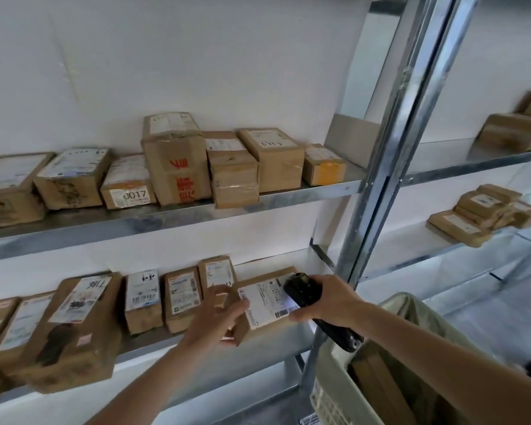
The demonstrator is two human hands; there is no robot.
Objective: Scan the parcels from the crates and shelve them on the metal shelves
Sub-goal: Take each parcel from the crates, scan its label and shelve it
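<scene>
Upper shelf (172, 220), left bay — 7 cardboard parcels (176, 157) in a row.

Lower shelf (276, 335), left bay — approx. 8 parcels: 7 along the row (141, 300), far-left ones cut off by the edge so count unsure, plus 1 parcel (267, 302) at the front.

Right bay: upper level 2 boxes (515, 130), blurred; lower level a stack of flat parcels (485, 210), approx. 5, can't tell exactly.

1 black scanner (304, 291). 1 crate (334, 381), w/ at least 1 box inside. 2 hands: left hand (215, 317), right hand (331, 299). 2 steel uprights (390, 154) side by side.
</scene>
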